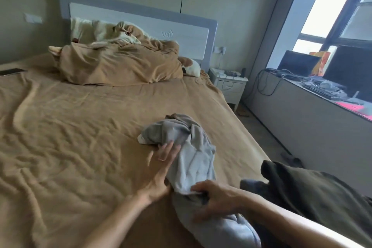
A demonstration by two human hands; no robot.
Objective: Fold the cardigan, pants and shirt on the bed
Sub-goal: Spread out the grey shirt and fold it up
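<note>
Both hands on grey garment [191, 159], crumpled on the bed [80, 127].
Right hand [213, 195]: fingers curled, pinching a fold at the garment's near end. Left hand [161, 169]: fingers straight, laid flat along the garment's left edge. Dark olive garment [314, 193] heaped just right of it. Far beyond it, bunched tan duvet [120, 66] below the headboard.

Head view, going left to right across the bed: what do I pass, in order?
Left to right: flat black phone on the tan sheet → left hand, fingers straight beside the crumpled light grey garment → right hand, gripping that garment's near end → dark olive garment heaped at the bed's right edge.
</note>
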